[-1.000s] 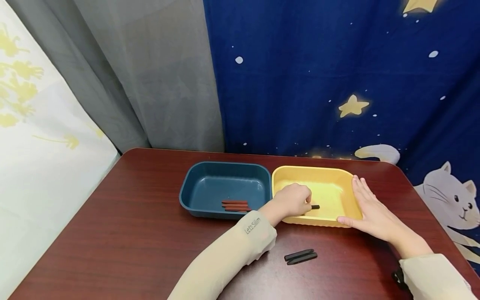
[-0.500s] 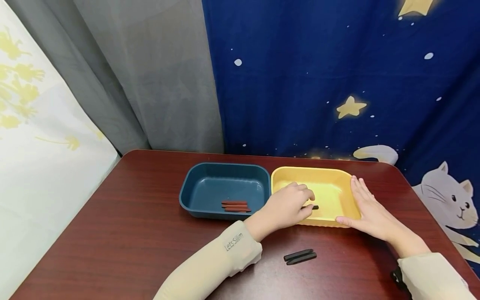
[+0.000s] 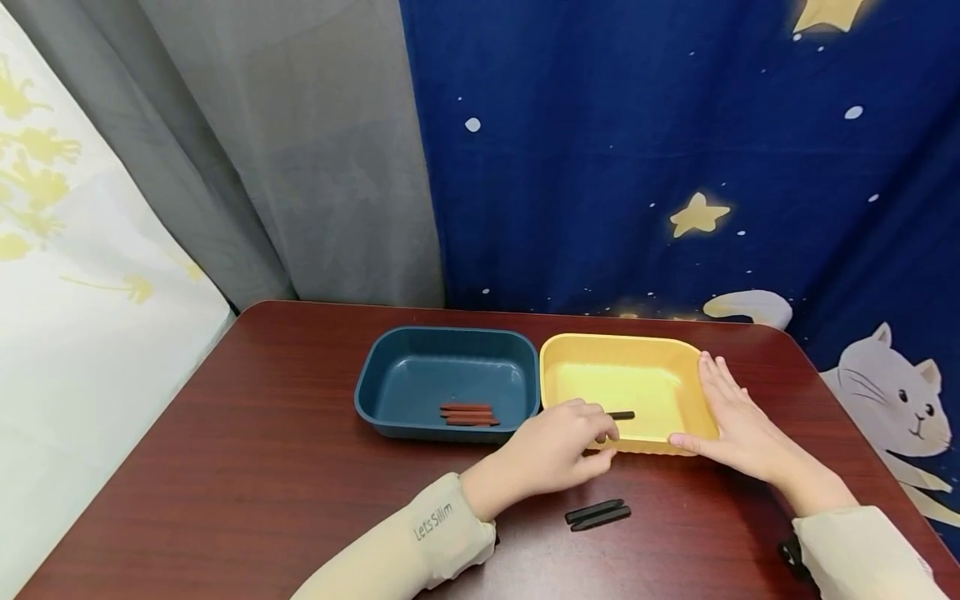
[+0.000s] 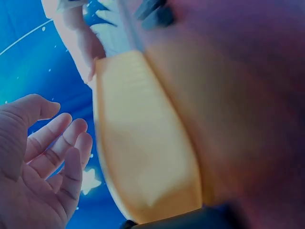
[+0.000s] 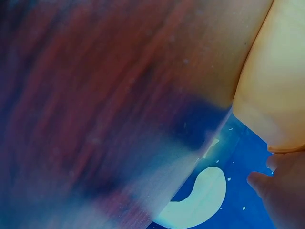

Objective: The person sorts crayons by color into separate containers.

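In the head view my left hand is over the near left edge of the yellow bin, its fingers loosely bent around nothing. The left wrist view shows the same hand holding nothing. A black crayon lies inside the yellow bin, partly hidden by those fingers. My right hand rests against the bin's right side, fingers extended along the wall and thumb at the near rim. Two more black crayons lie side by side on the table in front. Several reddish-brown crayons are in the blue bin.
Both bins stand next to each other near the back edge of the dark red wooden table. Behind it hang a grey curtain and a blue star-patterned curtain.
My left hand has let go of the black crayon inside the yellow bin and drawn back toward the near left, its fingers loosening. The right hand has stayed on the bin.
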A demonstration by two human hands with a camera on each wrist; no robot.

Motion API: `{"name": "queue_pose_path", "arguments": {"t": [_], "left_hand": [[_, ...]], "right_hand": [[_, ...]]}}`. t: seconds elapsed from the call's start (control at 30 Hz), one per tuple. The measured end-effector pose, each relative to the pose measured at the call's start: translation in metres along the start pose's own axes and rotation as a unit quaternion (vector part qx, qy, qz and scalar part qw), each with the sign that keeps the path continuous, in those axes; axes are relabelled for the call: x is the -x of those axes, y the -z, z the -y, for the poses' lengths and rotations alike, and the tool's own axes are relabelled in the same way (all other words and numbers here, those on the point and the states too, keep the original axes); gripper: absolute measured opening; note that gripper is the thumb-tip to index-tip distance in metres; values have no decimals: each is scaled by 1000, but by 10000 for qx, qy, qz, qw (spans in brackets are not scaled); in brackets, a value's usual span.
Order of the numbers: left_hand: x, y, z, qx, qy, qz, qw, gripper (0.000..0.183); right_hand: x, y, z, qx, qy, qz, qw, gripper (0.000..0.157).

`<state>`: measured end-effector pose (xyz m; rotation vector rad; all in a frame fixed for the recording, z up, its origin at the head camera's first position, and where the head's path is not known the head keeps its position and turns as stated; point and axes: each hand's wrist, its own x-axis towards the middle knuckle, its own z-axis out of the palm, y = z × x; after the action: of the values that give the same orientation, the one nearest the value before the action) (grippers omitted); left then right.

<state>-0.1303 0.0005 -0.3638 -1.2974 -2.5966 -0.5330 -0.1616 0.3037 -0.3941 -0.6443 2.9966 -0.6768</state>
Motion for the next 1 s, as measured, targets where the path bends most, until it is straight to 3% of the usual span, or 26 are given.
{"name": "queue_pose_path", "arguments": {"t": [0.2, 0.33, 0.63, 0.8, 1.0], "left_hand": [[7, -7, -4, -89, -131, 345, 9993, 12], [9, -11, -8, 69, -113, 828, 9965, 7], [4, -22, -11, 103, 56, 1847, 9827, 13], [2, -25, -8, 61, 115, 2204, 9753, 23], [1, -26, -5, 42, 127, 2490, 9684, 13]], "right_hand": [[0, 0, 0, -25, -17, 11, 10000, 118], [0, 0, 0, 7, -2, 16, 10000, 119], [0, 0, 0, 57, -67, 47, 10000, 118], [0, -1, 0, 26, -67, 49, 10000, 118], [-1, 0, 1, 30, -61, 20, 10000, 119]]}}
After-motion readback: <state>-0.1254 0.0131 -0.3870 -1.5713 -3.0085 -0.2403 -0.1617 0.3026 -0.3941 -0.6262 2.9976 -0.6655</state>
